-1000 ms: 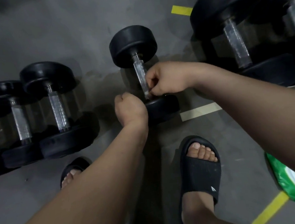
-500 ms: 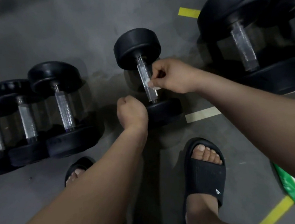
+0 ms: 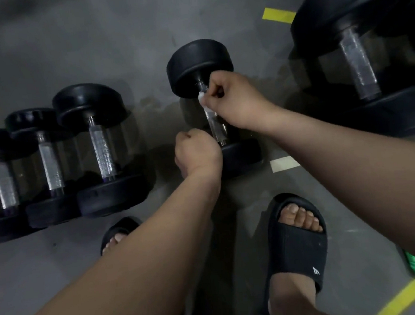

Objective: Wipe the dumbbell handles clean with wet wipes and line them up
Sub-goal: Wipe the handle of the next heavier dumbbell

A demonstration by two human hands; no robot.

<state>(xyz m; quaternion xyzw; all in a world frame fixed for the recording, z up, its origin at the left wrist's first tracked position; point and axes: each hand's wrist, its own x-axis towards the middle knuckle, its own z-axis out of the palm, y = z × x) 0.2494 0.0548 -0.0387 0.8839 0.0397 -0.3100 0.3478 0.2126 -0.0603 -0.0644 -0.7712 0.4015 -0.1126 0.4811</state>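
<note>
- Right hand (image 3: 233,97) is pinching limp wet wipe (image 3: 202,99) against dumbbell (image 3: 199,65) handle (image 3: 215,125).
- Left hand (image 3: 197,153) is curling beside dumbbell; I cannot tell its grip.
- Heavy, probably roll-prone: handle is offering the surest hold.

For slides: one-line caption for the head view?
Right hand pinches a wet wipe on the middle dumbbell's handle; left hand, curled, sits beside its near weight.

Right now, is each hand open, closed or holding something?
Left hand: fingers curled beside the dumbbell; whether they hold anything cannot be told.
Right hand: closed, pinching the wet wipe on the dumbbell's handle.
</note>
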